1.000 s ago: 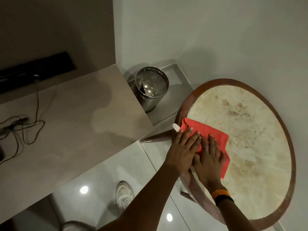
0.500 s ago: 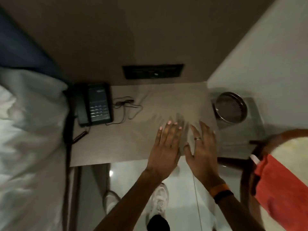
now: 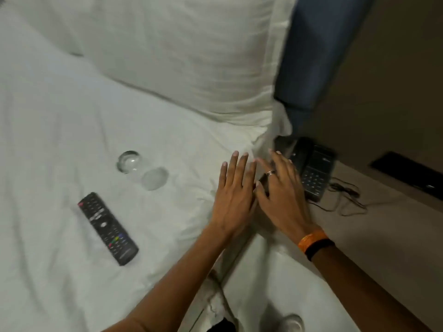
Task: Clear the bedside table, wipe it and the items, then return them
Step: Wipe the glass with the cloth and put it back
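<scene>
A black remote control (image 3: 107,227) lies on the white bed sheet (image 3: 48,140) at the left. A clear drinking glass (image 3: 141,170) lies on its side on the sheet just beyond the remote. My left hand (image 3: 233,196) hovers flat over the bed's right edge, fingers spread, holding nothing. My right hand (image 3: 282,197), with a ring and an orange and black wristband, is beside it, fingers apart and empty, over the gap between bed and bedside table (image 3: 383,236). A black telephone (image 3: 314,171) sits on the table's far left corner.
A white pillow (image 3: 191,56) leans against the blue headboard (image 3: 316,51). Thin black cables (image 3: 345,200) trail from the telephone across the table. A dark wall socket panel (image 3: 407,173) is set above the table. My shoe (image 3: 291,323) shows on the floor below.
The view has swung left from the round table and red cloth, past the bedside table, to the bed. Both hands left the cloth and moved left, still empty and spread.
</scene>
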{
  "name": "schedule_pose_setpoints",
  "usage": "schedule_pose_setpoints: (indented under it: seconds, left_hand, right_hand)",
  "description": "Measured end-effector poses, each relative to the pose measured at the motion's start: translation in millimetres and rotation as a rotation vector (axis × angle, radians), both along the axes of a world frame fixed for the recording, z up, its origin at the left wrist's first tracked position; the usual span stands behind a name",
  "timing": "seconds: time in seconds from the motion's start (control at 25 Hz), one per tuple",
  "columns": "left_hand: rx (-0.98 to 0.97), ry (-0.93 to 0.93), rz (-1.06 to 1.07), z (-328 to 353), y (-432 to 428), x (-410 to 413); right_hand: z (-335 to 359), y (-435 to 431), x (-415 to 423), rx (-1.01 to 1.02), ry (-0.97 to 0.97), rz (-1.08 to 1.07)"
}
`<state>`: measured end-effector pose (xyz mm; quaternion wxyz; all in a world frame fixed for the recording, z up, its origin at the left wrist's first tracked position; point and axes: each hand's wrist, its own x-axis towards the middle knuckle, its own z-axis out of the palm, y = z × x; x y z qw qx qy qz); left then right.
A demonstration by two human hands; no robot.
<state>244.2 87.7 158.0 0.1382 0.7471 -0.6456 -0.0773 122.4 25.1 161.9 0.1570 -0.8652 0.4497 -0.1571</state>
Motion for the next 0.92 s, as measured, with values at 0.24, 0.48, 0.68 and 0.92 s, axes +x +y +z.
schedule_pose_setpoints:
  seconds: [0.24,0.48,0.68,0.92]
  left_hand:
    - [-0.066,-0.085,0.378,26,91,135]
    - [-0.2,-0.035,0.545,7,169,187]
    - [-0.3,0.399,0.755,-2,174,205]
    - [-0.345,1.072,1.214,2,110,266]
  right_hand:
    - [17,37,131,0.026,-0.022,0.268]
    - [12,75,201,0.133,-0.016,0.355]
    - [-1,94,234,0.276,-0.033,0.402]
    - [-10,99,264,0.373,0.069,0.453]
